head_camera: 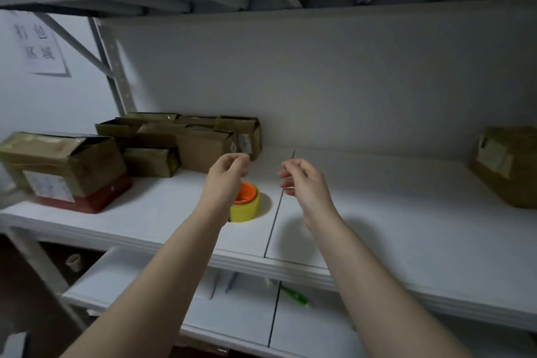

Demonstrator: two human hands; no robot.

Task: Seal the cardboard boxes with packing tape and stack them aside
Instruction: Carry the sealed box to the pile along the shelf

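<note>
1. While both hands hung above the shelf [377, 212], the left hand [229, 168] and right hand [300, 179] each had fingers curled toward the thumb. Whether either pinched anything could not be told, and no box lay under them.
2. The tape [245, 203] stood on the shelf just under the left wrist, untouched. A pile of boxes [162, 139] sat at the left rear, a red-based box [58, 166] lay in front of it, and a lone box [508, 166] rested well apart at the far right.
3. The step in hand looked like fetching the next box, probably the lone one. It would be best drawn to the middle of the shelf, beside the tape, before any taping.
4. One hand should then press the flaps flat while the other ran tape along the seam.
5. Sliding the box carelessly could have knocked the tape off the front edge.
</note>
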